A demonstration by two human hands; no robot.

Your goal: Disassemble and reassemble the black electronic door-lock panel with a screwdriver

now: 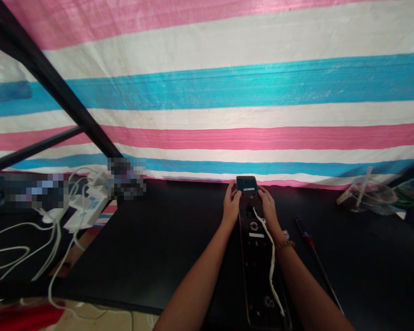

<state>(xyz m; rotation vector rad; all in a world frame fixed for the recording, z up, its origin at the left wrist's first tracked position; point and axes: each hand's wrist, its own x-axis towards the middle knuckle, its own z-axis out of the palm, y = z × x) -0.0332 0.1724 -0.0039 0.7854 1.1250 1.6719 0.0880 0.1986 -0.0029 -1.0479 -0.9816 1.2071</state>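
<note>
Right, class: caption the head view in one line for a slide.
Both hands hold a long dark panel with a white cable, screwdriver alongside.

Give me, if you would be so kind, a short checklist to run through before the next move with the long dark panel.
1. Left grip on the panel's left edge: ok.
2. Right grip on its right edge: ok.
3. White cable off the panel's face: not ok, it runs down along it.
4. Screwdriver apart from the panel: ok, it lies to the right on the black table.
5. Screwdriver's tip shape: cannot tell, out of sight.
</note>
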